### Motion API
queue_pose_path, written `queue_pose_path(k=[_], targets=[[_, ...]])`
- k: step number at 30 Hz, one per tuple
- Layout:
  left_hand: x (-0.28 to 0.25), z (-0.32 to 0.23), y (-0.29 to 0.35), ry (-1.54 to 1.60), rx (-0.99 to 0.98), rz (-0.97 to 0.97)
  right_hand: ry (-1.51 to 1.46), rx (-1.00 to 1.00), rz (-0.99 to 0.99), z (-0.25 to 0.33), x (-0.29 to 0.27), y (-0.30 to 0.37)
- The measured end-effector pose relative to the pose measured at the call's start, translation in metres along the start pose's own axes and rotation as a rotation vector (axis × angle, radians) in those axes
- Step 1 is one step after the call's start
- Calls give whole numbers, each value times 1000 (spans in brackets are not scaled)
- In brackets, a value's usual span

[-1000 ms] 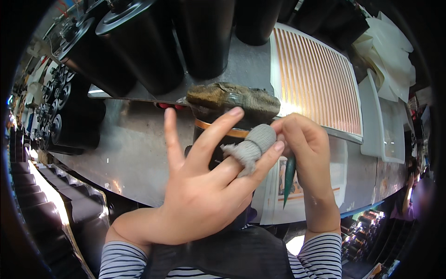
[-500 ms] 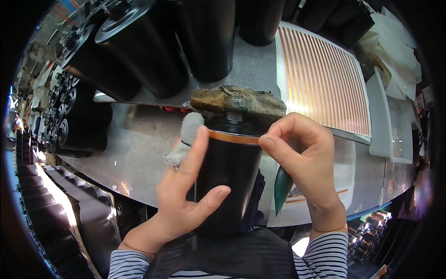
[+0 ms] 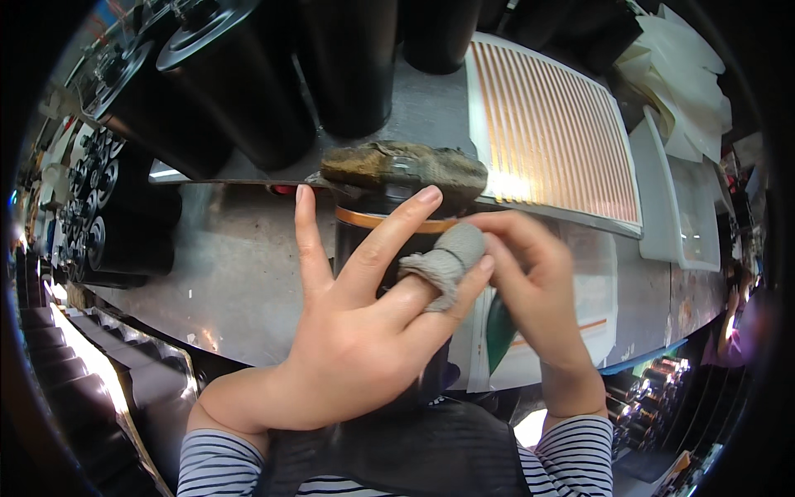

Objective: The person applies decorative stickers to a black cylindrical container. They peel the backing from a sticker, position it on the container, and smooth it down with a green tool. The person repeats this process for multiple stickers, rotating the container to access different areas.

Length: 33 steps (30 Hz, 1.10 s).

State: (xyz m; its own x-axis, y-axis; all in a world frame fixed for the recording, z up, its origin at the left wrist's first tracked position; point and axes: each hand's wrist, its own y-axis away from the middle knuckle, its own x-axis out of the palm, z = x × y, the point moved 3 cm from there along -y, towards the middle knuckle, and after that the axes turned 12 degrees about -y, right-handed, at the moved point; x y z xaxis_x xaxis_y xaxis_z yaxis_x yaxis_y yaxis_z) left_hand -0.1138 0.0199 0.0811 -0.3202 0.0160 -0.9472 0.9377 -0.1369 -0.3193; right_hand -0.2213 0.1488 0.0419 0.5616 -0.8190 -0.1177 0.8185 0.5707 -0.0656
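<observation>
Our grey desk (image 3: 232, 265) is pretty packed: big black cylinders (image 3: 346, 66) along the back, a copper-striped sheet (image 3: 555, 132) and white tray (image 3: 698, 232) to the right, more dark rollers (image 3: 137, 240) filling the room's left side. The orange-banded cylinder (image 3: 348, 240) is partly hidden under our left hand (image 3: 352, 352), grip spread wide, grey cloth (image 3: 455, 257) on one finger; our right hand (image 3: 534, 290) has its fingertips by that cloth, but we can't tell what that grip holds.
</observation>
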Motion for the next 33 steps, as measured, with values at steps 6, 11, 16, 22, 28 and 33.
queue_pose_path(k=[6, 11, 16, 22, 28, 33], targets=[[38, 16, 37, 1162, -453, -90, 220, -170, 146, 10, 24, 38], [47, 30, 47, 1007, -462, -123, 381, -407, 103, 17, 23, 43], [10, 33, 20, 449, -170, 15, 397, -454, 103, 14, 21, 39], [6, 67, -10, 744, -344, -29, 395, -431, 127, 16, 17, 35], [27, 70, -13, 962, -377, 45, 372, -449, 126, 13, 19, 33], [25, 74, -15, 1015, -361, 73, 377, -445, 136, 13, 20, 34]])
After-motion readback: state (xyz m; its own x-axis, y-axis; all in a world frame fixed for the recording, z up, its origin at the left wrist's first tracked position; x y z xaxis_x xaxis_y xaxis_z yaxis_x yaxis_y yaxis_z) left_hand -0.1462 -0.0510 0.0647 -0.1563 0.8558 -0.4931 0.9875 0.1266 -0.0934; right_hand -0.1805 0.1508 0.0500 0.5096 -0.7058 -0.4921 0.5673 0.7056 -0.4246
